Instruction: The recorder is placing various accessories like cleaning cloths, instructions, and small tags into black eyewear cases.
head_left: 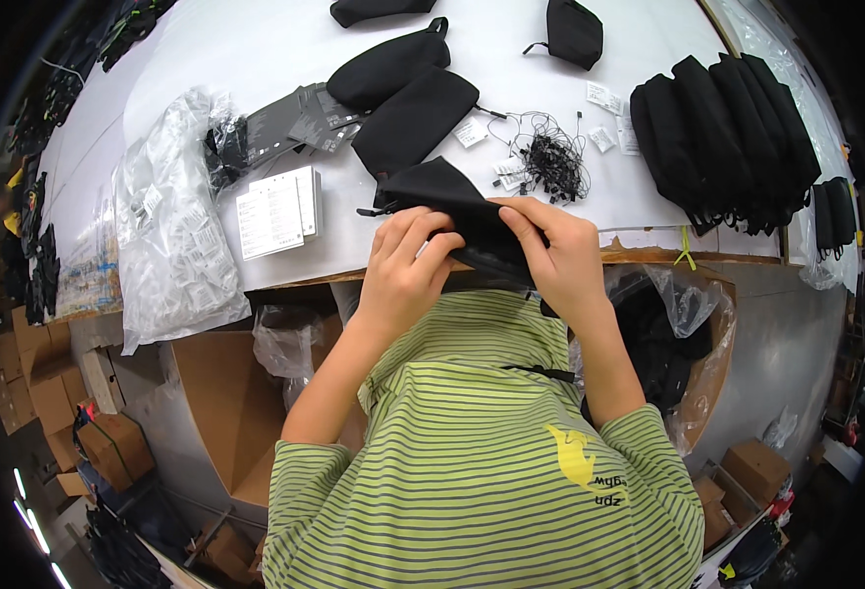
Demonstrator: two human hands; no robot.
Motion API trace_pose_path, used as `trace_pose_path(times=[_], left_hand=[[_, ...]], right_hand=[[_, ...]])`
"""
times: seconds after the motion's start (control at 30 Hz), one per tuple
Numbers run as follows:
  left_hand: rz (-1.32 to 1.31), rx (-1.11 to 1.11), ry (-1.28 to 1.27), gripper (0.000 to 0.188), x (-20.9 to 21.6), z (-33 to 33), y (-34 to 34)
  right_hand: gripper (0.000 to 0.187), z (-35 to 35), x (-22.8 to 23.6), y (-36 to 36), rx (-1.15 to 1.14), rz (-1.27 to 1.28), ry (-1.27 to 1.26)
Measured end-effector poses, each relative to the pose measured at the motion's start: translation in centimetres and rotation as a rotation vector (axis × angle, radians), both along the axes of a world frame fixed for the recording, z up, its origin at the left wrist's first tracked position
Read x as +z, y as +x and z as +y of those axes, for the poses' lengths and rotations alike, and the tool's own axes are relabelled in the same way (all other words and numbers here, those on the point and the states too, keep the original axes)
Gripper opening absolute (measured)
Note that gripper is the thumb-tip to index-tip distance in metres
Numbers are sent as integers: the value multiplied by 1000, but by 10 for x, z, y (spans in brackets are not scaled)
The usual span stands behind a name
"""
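Holding a black fabric zip pouch (462, 218) over the near edge of the white worktable (256, 49), I pinch it from both sides. My left hand (405, 270) curls closed on its left part, fingers folded over the cloth; my right hand (558, 257) clamps its right end. Beyond it lie a tangle of black string tags (553, 157) and, toward the left, a white stack of cards (277, 210).

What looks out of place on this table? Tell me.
Nothing is spilled or damaged. Both hands hold a black pouch. Only the black tag strings look untidy, tangled in a loose heap among small white tags.
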State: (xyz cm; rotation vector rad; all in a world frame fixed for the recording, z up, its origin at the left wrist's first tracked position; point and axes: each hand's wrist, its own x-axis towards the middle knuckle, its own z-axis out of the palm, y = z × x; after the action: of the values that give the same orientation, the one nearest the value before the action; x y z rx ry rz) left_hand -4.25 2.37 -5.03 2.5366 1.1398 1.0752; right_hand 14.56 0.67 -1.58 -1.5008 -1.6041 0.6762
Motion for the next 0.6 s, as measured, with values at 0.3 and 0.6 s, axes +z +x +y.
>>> trace_pose_path(times=[0.3, 0.6], left_hand=[[78, -78, 66, 31, 5, 4, -5], [142, -128, 101, 26, 3, 1, -7]], right_hand=[[17, 6, 7, 1, 147, 63, -107], [15, 6, 8, -2, 200, 16, -113]])
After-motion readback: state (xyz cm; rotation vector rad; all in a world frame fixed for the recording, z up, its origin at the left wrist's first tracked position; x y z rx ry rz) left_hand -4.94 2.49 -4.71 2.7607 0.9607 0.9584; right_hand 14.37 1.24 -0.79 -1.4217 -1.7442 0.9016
